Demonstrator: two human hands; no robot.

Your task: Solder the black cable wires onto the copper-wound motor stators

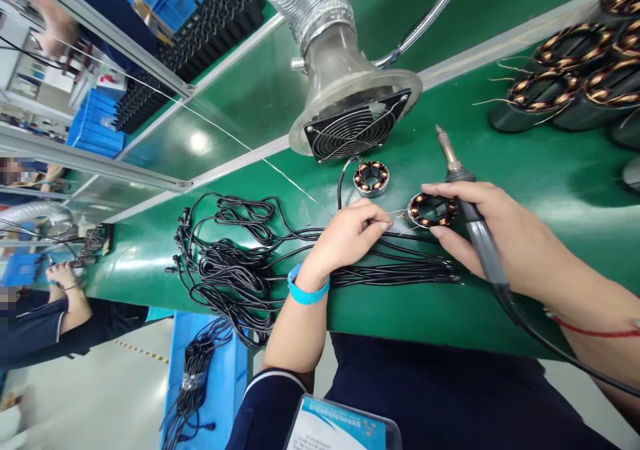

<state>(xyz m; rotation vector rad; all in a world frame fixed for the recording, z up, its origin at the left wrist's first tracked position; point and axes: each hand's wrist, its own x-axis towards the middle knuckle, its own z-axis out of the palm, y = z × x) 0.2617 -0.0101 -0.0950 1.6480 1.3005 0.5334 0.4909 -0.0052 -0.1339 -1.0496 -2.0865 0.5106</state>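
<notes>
Pinching left hand (pixel 345 237): fingertips together on thin wires (pixel 397 215), left of held ring (pixel 415 211).
Right hand (pixel 520 247): clamped on held ring, soldering iron (pixel 481 240) alongside.
Held ring: right of centre, apparently no cable joined.
Far ring (pixel 371 190): black cable (pixel 341 185) reaching it.
Other cables (pixel 230 270): bunched left, ends loose.

Single head view, worn, looking forward and down, fairly close over green glossy flat counter (pixel 300 317).
</notes>
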